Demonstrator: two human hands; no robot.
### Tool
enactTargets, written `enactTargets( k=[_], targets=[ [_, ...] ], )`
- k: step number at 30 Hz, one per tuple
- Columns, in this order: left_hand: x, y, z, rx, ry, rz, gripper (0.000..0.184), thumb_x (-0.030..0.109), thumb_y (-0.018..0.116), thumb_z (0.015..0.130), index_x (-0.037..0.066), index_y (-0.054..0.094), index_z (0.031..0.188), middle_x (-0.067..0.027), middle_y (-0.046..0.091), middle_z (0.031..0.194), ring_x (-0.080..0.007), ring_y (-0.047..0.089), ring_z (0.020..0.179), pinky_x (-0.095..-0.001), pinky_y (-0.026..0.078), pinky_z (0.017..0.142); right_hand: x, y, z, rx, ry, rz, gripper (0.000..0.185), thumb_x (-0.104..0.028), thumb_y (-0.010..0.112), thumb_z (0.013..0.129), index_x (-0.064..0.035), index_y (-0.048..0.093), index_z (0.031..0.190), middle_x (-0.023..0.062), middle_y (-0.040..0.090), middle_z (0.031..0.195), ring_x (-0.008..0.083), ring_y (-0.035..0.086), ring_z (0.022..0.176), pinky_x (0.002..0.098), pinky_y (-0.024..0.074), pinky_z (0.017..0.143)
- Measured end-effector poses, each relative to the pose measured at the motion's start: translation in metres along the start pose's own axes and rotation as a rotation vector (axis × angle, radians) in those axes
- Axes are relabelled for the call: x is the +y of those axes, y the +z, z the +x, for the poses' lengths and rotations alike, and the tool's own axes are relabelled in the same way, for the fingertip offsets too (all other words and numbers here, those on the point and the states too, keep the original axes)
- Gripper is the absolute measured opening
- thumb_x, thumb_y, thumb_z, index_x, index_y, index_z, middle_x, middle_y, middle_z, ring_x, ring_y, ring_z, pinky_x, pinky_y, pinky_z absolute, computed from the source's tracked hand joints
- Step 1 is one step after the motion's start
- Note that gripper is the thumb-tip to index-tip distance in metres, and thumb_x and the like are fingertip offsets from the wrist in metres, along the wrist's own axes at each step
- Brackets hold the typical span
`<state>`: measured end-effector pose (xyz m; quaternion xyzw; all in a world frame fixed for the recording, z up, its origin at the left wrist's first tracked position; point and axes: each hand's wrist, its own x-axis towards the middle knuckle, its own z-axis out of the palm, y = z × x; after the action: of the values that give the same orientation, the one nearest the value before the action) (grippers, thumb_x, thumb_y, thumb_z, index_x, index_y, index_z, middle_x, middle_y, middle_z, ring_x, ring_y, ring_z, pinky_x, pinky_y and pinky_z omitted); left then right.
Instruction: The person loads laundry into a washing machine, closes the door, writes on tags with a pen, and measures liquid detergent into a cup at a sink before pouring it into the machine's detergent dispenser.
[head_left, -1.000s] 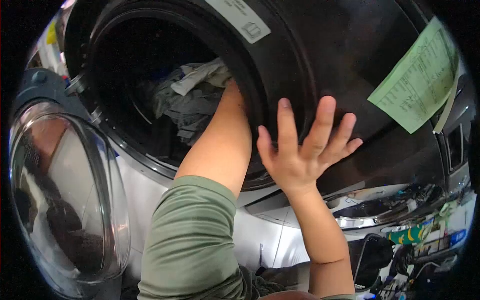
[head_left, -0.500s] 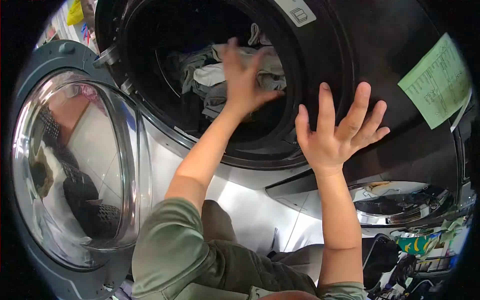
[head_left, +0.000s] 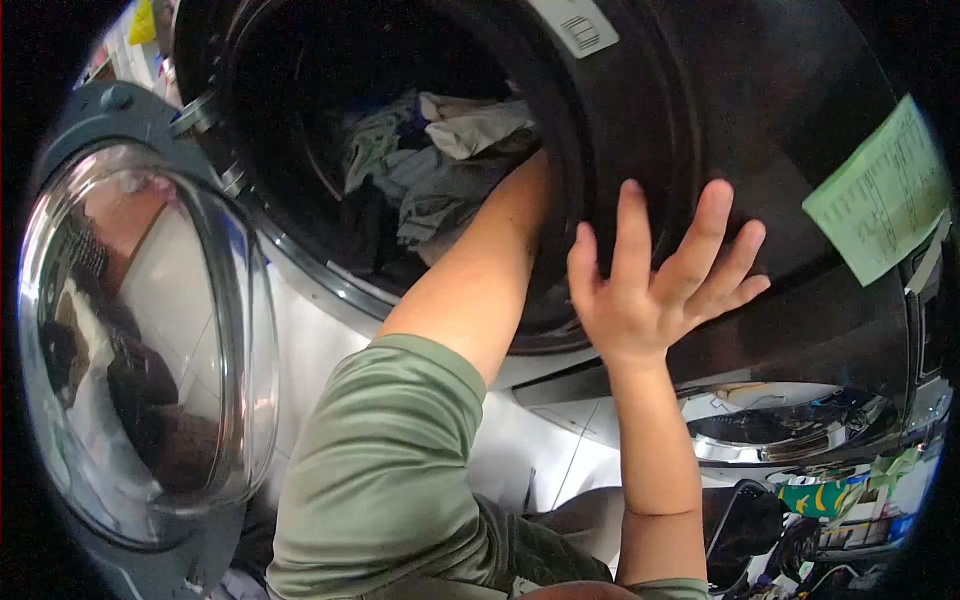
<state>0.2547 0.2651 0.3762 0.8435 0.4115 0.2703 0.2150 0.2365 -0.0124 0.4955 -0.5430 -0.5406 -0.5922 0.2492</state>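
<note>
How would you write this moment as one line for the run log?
left arm: in drum, hand hidden | right hand: spread open at machine front | laundry: heaped in drum | door: open

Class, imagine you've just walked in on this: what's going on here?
A person has their left arm deep in the drum of a dark front-loading laundry machine, beside a heap of grey and white laundry. The left hand is out of sight, so whether it grips anything can't be told. The right hand, fingers spread, appears to rest on the machine's front. The round glass door stands open, and a green paper slip hangs on the front.
</note>
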Motion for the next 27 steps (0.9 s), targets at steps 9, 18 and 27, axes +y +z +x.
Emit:
enactTargets(
  k=[9, 18, 27],
  targets=[
    [0.0, -0.084, -0.198, 1.034, 0.036, -0.173, 0.047, 0.021, 0.072, 0.062, 0.0, 0.055, 0.1, -0.019, 0.055, 0.103, -0.0346, 0.052, 0.1, -0.0418, 0.04, 0.086, -0.002, 0.01, -0.002, 0.104, 0.056, 0.103, 0.024, -0.037, 0.052, 0.077, -0.0222, 0.065, 0.09, 0.0121, 0.041, 0.132, 0.0416, 0.023, 0.127, 0.0581, -0.0042, 0.102],
    [-0.136, -0.015, -0.148, 0.132, -0.646, 0.161, 0.117, 0.058, 0.073, 0.052, 0.021, 0.005, 0.14, -0.0261, -0.001, 0.141, -0.0537, 0.012, 0.124, -0.055, 0.024, 0.098, -0.002, 0.007, -0.004, 0.087, 0.003, 0.036, 0.025, -0.041, 0.054, 0.077, -0.0248, 0.065, 0.091, 0.0162, 0.036, 0.134, 0.041, 0.019, 0.128, 0.0512, -0.0042, 0.105],
    [-0.179, -0.007, -0.117, 0.154, -0.698, 0.113, 0.085, 0.038, 0.064, 0.073, 0.016, 0.016, 0.139, -0.0176, -0.001, 0.144, -0.0475, 0.011, 0.127, -0.0504, 0.019, 0.102, -0.003, 0.006, -0.002, 0.062, 0.012, 0.016, 0.025, -0.042, 0.054, 0.076, -0.0247, 0.066, 0.09, 0.0188, 0.035, 0.134, 0.0422, 0.019, 0.128, 0.0512, -0.0032, 0.105]
  ],
)
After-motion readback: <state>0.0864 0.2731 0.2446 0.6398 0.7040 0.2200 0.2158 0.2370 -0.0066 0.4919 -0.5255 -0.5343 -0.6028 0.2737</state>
